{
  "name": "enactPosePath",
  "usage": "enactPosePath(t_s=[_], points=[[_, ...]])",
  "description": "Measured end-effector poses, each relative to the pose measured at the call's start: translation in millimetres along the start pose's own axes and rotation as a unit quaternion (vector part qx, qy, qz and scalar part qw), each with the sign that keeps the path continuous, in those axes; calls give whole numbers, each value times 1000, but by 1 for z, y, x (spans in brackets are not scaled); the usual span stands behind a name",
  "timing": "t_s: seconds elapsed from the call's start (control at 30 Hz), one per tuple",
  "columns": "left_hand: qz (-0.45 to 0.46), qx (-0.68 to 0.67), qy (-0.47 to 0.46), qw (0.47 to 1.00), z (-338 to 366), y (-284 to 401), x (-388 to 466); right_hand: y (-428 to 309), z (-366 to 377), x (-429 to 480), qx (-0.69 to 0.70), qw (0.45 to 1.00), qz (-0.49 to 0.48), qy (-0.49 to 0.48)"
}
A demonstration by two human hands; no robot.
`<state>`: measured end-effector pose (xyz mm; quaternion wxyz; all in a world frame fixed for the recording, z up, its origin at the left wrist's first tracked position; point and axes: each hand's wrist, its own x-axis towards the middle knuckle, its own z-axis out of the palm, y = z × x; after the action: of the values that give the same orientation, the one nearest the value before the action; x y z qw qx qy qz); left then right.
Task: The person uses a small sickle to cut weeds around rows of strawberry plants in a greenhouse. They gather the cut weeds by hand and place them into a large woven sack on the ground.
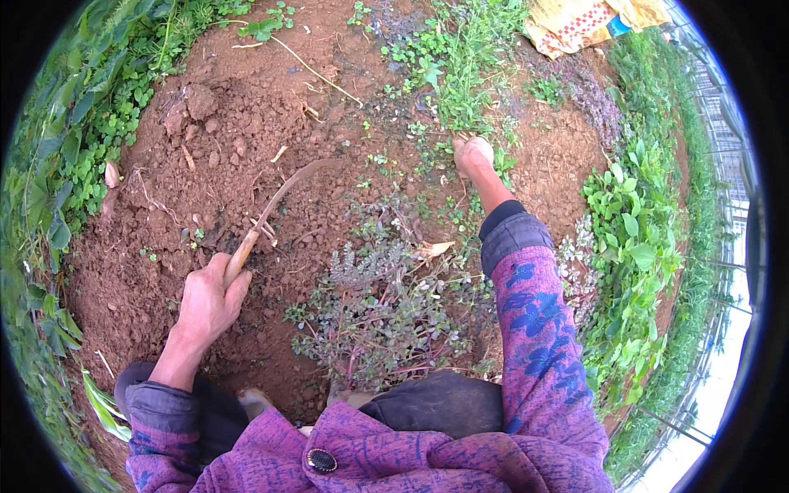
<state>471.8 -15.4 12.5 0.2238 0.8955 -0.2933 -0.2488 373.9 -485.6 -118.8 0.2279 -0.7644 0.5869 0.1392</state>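
My left hand [211, 299] is wrapped around the wooden handle of a sickle [280, 194]. Its curved, soil-coloured blade points away to the right, just over the brown earth. Stretched out to the far right, my right hand [473, 155] is closed at the base of a clump of green weeds [468, 92]; the fingertips are partly hidden among the stems. Between my arms and close to my feet lies a heap of uprooted-looking weeds [382, 308] with small leaves and reddish stems.
Bare, crumbly soil [123, 289] with clods [200, 101] spreads on the left. Leafy plants [80, 129] line the left edge, and another green row [635, 228] runs along the right. A yellow woven sack [573, 24] lies at the far right, near a wire fence or frame [727, 160].
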Motion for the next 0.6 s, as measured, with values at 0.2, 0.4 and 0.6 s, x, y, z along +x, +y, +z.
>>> enactPosePath(t_s=[0.2, 0.4, 0.6], points=[[1, 1, 1, 1000, 3, 2, 4, 0, 26, 19, -128, 982, -126, 64], [10, -2, -8, 1000, 4, -3, 3, 3, 25, 17, -54, 993, -92, 52], [-18, -61, 3, 998, 17, 7, 7, 24, 4, -3, 383, 923, -41, -6]])
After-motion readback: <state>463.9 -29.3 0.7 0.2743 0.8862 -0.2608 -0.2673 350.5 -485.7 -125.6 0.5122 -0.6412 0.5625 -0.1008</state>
